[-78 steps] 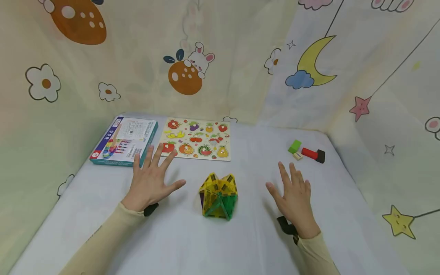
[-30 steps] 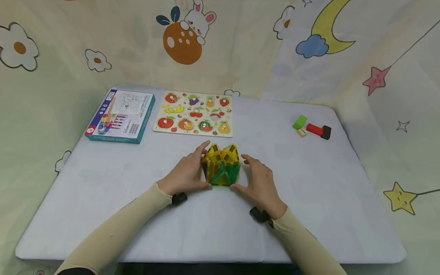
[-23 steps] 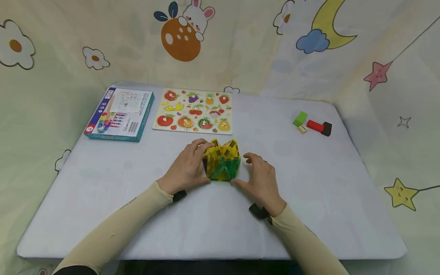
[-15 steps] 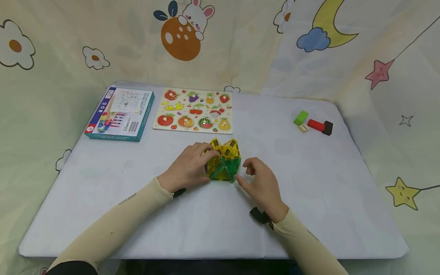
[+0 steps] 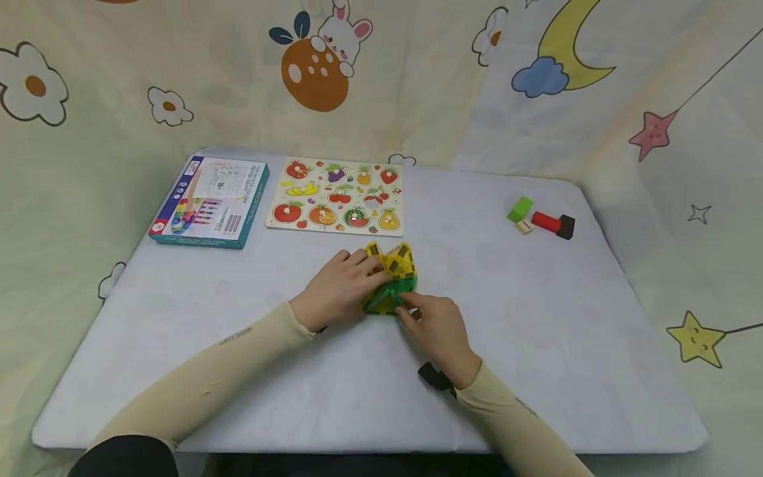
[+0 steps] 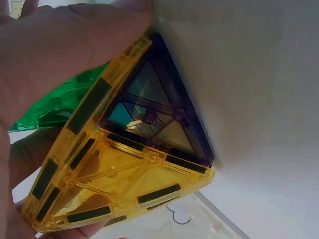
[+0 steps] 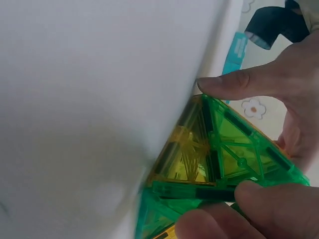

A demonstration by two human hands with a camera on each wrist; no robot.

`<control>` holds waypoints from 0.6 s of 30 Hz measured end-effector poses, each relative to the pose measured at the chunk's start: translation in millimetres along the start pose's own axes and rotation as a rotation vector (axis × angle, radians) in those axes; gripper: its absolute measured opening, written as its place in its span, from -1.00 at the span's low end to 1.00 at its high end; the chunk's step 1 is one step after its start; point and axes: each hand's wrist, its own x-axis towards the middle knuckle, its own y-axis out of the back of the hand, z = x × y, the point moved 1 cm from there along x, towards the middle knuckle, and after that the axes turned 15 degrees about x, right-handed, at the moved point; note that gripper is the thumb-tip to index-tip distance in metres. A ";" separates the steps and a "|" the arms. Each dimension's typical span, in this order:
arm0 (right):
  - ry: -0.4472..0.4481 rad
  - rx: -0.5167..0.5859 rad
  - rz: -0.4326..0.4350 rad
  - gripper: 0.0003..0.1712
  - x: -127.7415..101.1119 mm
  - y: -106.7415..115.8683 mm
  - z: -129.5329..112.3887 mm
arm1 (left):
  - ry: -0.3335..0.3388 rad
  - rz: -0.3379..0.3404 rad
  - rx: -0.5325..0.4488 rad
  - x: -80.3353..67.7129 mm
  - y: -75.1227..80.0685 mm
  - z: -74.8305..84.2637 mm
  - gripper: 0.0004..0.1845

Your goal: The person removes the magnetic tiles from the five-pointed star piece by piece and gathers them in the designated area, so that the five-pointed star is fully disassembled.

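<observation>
A person is working with both hands on a small structure of magnetic tiles (image 5: 390, 278), translucent plastic triangles in yellow, green and purple, which is sitting near the middle of a white table (image 5: 536, 344), slightly toward the person. The left hand (image 5: 340, 288) is wrapping over the structure's left side, its fingers curling onto the yellow panels; in the left wrist view the magnetic tiles (image 6: 124, 149) are filling the frame against the palm, a purple triangle and yellow triangles meeting edge to edge. The right hand (image 5: 432, 324) is pinching a green tile (image 7: 234, 149) at the structure's near right face, thumb on one edge and a finger on the opposite edge. Judging by how things lie, the work is at an early stage: the structure is standing whole, every panel appears joined, and no loose tile is lying on the table, though the green panel is looking gripped firmly enough to come away. The structure is compact, with no clear long axis; its yellow peaks are pointing up and away from the person, and the green face is slanting toward the person. Farther back, a fruit puzzle board (image 5: 336, 197) and a teal box (image 5: 208, 202) are lying flat, and a few small blocks (image 5: 539, 217) are resting near the far right corner.
</observation>
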 end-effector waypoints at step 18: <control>0.011 -0.171 0.059 -0.78 15.2 -10.4 0.0 | 0.018 -0.017 -0.024 8.7 -4.3 -9.4 -0.17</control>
